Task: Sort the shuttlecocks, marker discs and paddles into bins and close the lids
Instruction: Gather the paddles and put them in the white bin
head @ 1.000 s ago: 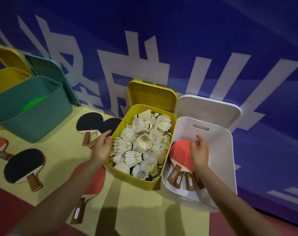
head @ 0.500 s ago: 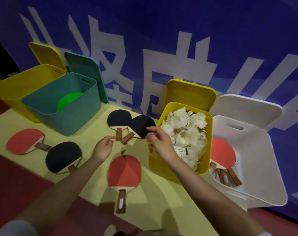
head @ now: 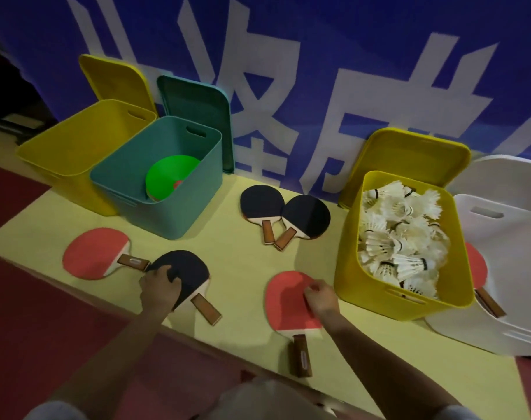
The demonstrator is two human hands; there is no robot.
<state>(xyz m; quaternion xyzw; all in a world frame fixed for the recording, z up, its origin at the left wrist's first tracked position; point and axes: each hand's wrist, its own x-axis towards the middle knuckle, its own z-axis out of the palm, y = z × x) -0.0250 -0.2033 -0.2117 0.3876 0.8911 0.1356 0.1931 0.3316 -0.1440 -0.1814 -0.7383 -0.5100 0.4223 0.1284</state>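
Observation:
My left hand (head: 159, 287) lies on the left edge of a black paddle (head: 187, 272) flat on the yellow mat, fingers curled over its blade. My right hand (head: 320, 298) pinches the right edge of a red paddle (head: 285, 301) lying in front of me. Another red paddle (head: 93, 257) lies further left. Two black paddles (head: 261, 204) (head: 308, 216) overlap at the back. The teal bin (head: 179, 219) holds a green marker disc (head: 167, 177). Shuttlecocks (head: 400, 237) fill the yellow bin (head: 346, 247). The white bin (head: 506, 237) holds red paddles (head: 476, 268).
An open yellow bin (head: 76, 147) with nothing visible inside stands at far left, touching the teal one. All lids, such as the teal lid (head: 197, 116), lean against the blue banner behind the bins. A dark red floor borders the mat's near edge.
My left hand has dropped onto the black paddle. My right hand has come back from the two black paddles at the rear to the near red paddle. The view has shifted left.

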